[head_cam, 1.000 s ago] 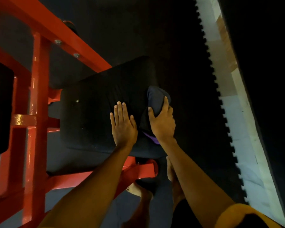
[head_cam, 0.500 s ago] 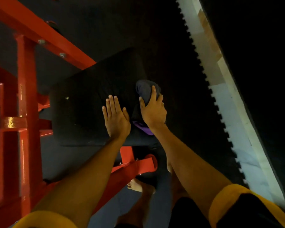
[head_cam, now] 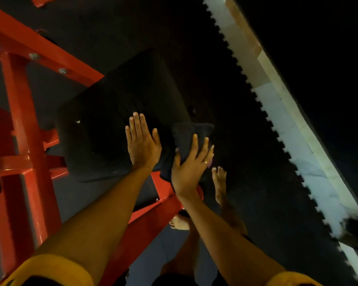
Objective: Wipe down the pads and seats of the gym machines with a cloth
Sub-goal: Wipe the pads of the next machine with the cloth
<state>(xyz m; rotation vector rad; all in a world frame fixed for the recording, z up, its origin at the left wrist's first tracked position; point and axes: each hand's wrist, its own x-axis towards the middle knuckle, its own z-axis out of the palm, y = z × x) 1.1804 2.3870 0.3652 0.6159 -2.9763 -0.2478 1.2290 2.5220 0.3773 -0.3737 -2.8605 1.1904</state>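
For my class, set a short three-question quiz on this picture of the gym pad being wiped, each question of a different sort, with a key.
1. True or false: the left hand lies flat on the black pad, holding nothing.
2. What presses the dark cloth against the pad's edge? A) the left hand B) the right hand C) both hands
3. Fill in: the machine's metal frame is painted ____.

Key: 1 true; 2 B; 3 red.
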